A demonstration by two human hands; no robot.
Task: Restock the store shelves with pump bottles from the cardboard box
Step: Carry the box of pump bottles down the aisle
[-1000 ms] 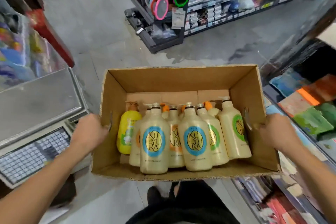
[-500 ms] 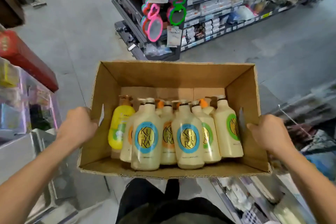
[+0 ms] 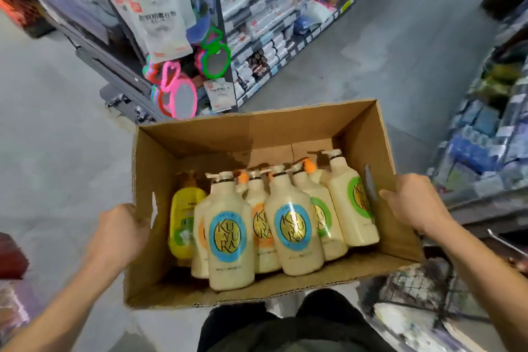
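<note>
Clearly, in the head view the cardboard box [image 3: 285, 128] is carried at waist height. The left hand [image 3: 120, 234] grips its left wall and the right hand [image 3: 414, 203] grips its right wall, fingers curled at the handle slots. Cream pump bottles [image 3: 231, 237] and a yellow bottle [image 3: 185, 220] lean together at the near end, so a level carry should stop them sliding. Ahead, a shelf end hung with pink and green mirrors [image 3: 183, 97] crowds the aisle.

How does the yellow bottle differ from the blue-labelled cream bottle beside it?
The yellow bottle is bright yellow with a green label; the cream bottle is pale, its blue-ringed label reading KUYURA. The yellow bottle looks smaller than the cream bottle. Both have pump tops and stand in the cardboard box.
</note>
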